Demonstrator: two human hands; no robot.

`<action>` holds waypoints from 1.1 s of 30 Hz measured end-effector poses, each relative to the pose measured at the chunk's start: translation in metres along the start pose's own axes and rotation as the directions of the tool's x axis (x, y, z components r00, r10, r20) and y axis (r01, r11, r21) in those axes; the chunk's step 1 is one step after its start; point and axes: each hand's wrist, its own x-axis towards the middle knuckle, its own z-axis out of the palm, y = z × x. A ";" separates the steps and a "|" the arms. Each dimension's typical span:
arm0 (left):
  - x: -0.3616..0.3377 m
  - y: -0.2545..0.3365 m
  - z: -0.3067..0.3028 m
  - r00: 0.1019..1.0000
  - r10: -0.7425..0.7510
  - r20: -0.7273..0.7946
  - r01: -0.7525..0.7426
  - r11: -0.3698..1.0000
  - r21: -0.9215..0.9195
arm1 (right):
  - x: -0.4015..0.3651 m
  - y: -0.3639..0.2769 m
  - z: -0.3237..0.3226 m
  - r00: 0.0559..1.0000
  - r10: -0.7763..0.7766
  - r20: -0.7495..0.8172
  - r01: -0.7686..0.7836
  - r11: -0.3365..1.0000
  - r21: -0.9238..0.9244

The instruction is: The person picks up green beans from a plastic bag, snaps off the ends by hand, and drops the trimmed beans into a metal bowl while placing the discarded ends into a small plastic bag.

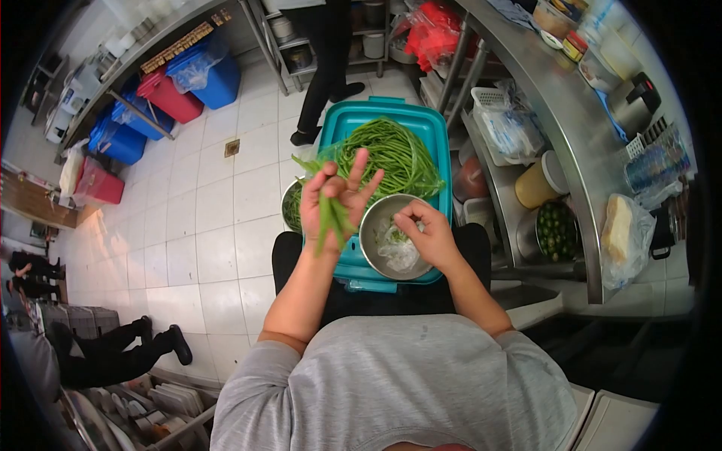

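Note:
My left hand [327, 199] is raised over the left part of a teal plastic lid [444, 161], its palm up and some fingers spread, with flat green pods [331, 222] held in it. Past it lies a big heap of long green beans [391, 154] in a clear bag. My right hand [427, 229] is at the right rim of a steel bowl [368, 240], thumb and forefinger pinched together; anything between them is too small to name. Inside the bowl are clear plastic and green bits [395, 248]. A second bowl with green pieces [292, 207] is partly hidden behind my left hand.
A person in black trousers [323, 60] stands just beyond the lid. At right, a steel counter [556, 113] has a shelf holding a lidded tub [535, 186] and a bowl of small green fruit [556, 231]. Blue and red bins [171, 94] stand at upper left. Another person's legs [128, 349] show lower left.

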 end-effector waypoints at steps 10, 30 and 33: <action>-0.010 -0.040 -0.017 0.977 -0.206 -0.062 0.202 0.778 0.595 | -0.003 0.008 0.010 0.971 0.153 0.184 -0.223 0.862 0.456; -0.001 -0.003 -0.037 0.928 0.165 -0.334 -0.009 0.906 0.423 | 0.008 0.036 0.006 0.931 0.325 -0.164 -0.127 0.713 0.690; 0.003 0.062 -0.050 0.805 0.510 -0.301 -0.226 0.734 0.641 | 0.004 0.034 -0.006 0.927 0.316 -0.204 -0.132 0.782 0.609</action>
